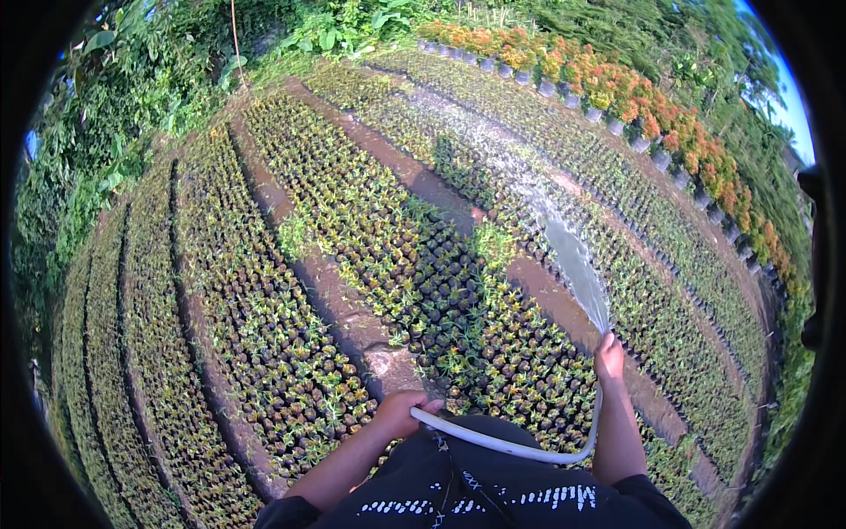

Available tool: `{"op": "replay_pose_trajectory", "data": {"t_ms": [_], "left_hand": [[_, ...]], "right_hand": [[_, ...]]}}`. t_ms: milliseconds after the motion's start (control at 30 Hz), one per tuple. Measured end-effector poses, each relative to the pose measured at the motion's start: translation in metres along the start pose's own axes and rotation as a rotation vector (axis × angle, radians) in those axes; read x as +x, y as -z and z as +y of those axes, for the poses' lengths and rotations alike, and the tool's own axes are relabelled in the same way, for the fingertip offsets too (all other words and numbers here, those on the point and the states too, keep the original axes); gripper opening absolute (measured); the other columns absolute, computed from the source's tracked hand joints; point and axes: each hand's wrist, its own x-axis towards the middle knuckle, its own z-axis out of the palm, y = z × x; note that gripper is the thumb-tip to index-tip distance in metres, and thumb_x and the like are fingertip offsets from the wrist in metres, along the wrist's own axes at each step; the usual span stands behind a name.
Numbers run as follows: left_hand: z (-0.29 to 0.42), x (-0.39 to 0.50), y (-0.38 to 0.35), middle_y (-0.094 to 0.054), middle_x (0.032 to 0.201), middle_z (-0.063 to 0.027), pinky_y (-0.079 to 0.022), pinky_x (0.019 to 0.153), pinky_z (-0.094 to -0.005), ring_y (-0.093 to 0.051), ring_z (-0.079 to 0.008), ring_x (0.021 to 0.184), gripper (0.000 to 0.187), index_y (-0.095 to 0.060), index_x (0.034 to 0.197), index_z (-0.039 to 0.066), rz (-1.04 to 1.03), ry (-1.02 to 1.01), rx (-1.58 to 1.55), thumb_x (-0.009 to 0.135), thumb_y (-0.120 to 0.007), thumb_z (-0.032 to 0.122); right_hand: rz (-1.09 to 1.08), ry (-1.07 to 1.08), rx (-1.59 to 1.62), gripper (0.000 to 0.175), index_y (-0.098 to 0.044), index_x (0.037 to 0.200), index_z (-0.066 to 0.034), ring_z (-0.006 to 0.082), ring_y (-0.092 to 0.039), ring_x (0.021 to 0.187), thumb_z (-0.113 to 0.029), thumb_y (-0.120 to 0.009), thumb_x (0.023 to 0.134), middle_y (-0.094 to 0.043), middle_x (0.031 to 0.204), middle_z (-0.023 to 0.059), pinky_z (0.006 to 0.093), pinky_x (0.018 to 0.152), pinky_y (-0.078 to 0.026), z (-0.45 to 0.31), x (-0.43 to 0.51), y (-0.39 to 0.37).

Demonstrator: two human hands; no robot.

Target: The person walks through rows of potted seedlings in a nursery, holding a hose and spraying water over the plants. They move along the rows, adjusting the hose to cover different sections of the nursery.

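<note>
My right hand (609,358) grips the outlet end of a white hose, its thumb at the mouth. A fanned jet of water (570,250) leaves there and spreads over the seedling beds ahead. The hose (509,450) loops down from that hand and crosses in front of my dark shirt. At its other visible end my left hand (406,413) is closed around the hose near my waist. Before me stand dense rows of small seedlings in dark poly bags (449,278), with green and yellowish leaves.
Bare dirt paths (330,284) run between the long beds, and another path (548,281) looks wet. Larger potted shrubs (634,99) with orange-red leaves line the right edge. Thick green bushes (79,152) border the left and far sides. A thin pole (236,43) stands at the far left.
</note>
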Motion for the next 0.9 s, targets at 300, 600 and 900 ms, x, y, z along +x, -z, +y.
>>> {"op": "replay_pose_trajectory", "data": {"t_ms": [300,600,900], "left_hand": [[-0.001,0.001,0.004,-0.051,0.057,-0.0122,-0.040,0.049,-0.0385,-0.048,-0.0275,0.049,0.044,-0.052,0.064,0.005,0.002,-0.054,-0.010,0.094,-0.073,0.030],[0.003,0.005,-0.001,-0.057,0.061,-0.0152,-0.044,0.053,-0.0461,-0.059,-0.0379,0.058,0.045,-0.054,0.066,0.006,-0.083,0.009,-0.009,0.095,-0.069,0.038],[0.020,0.010,-0.019,-0.052,0.055,-0.0120,-0.040,0.047,-0.0381,-0.049,-0.0273,0.048,0.044,-0.052,0.063,0.006,-0.028,-0.108,0.011,0.092,-0.075,0.029]], "right_hand": [[-0.022,-0.030,-0.119,0.055,-0.064,0.098,0.0036,0.0439,-0.065,0.086,-0.041,-0.031,0.104,-0.066,0.087,0.0279,0.0520,0.080,-0.049,-0.015,-0.016,0.007],[-0.024,-0.010,-0.122,0.054,-0.062,0.103,0.0041,0.0426,-0.065,0.085,-0.041,-0.032,0.104,-0.065,0.088,0.0277,0.0505,0.080,-0.049,-0.017,-0.019,0.016],[-0.004,-0.026,-0.084,0.056,-0.063,0.096,0.0054,0.0477,-0.063,0.083,-0.039,-0.030,0.102,-0.064,0.084,0.0308,0.0541,0.079,-0.047,0.011,-0.023,0.030]]}}
